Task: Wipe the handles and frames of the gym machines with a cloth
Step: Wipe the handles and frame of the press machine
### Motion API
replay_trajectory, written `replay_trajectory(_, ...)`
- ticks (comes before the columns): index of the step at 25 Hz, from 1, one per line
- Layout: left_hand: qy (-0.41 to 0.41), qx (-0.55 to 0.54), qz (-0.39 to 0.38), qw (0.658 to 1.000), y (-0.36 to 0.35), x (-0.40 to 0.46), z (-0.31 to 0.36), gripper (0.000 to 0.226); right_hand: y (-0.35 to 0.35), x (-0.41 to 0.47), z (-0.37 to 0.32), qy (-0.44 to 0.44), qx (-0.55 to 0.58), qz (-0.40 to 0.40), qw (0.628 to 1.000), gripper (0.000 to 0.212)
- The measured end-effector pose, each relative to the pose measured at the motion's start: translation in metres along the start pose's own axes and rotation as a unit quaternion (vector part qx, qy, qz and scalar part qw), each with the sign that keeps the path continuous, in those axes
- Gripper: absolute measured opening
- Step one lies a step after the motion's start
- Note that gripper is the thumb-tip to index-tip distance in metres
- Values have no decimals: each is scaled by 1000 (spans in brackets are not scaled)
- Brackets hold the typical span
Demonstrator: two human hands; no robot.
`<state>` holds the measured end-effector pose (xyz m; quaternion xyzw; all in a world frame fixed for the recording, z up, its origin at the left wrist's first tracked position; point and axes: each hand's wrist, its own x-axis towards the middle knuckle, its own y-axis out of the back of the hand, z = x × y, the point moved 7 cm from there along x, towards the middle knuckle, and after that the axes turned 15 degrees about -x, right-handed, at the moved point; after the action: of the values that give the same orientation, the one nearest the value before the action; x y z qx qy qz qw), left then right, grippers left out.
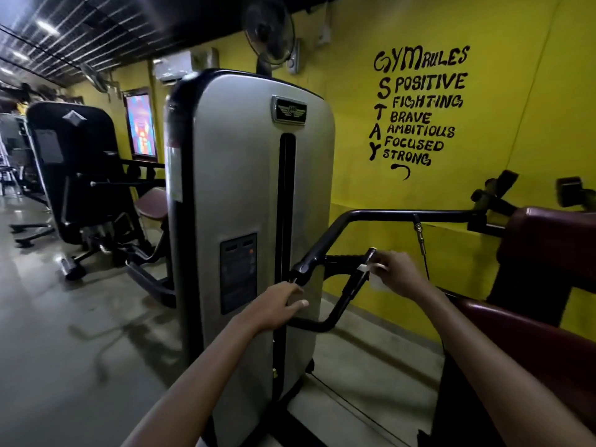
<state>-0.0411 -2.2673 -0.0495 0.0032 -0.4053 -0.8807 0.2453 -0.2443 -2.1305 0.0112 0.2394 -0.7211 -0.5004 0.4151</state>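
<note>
A black bent handle bar (342, 293) sticks out from the grey weight-stack machine (245, 195) in front of me. My left hand (274, 304) grips the bar's lower left end, thumb stretched along it. My right hand (400, 274) holds a white cloth (375, 279) pressed against the upper grip (362, 269) of the handle, near its chrome tip. Most of the cloth is hidden under my fingers. A long black frame tube (403, 216) runs right from the handle toward the seat.
Maroon padded seat (548, 343) and arm pad (554, 233) stand at my right. A thin cable (422, 250) hangs from the frame tube. A yellow wall (522, 130) with painted gym rules is behind. Another black machine (77, 175) stands left on the polished floor (64, 350).
</note>
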Motion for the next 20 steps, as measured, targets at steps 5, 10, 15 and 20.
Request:
replay_trajectory(5, -29, 3, -10, 1000, 19, 82, -32, 40, -21, 63, -2, -22, -26, 17, 999, 13)
replay_trajectory(10, -67, -13, -44, 997, 5, 147, -52, 44, -28, 76, 9, -57, -36, 52, 996, 12)
replay_trajectory(15, -126, -45, -91, 987, -19, 195, -62, 50, -12, 70, 20, -141, -59, 97, 983, 14)
replay_trajectory(20, -171, -67, -69, 981, -22, 228, -83, 48, -14, 73, 2, -185, -125, 134, 966, 13)
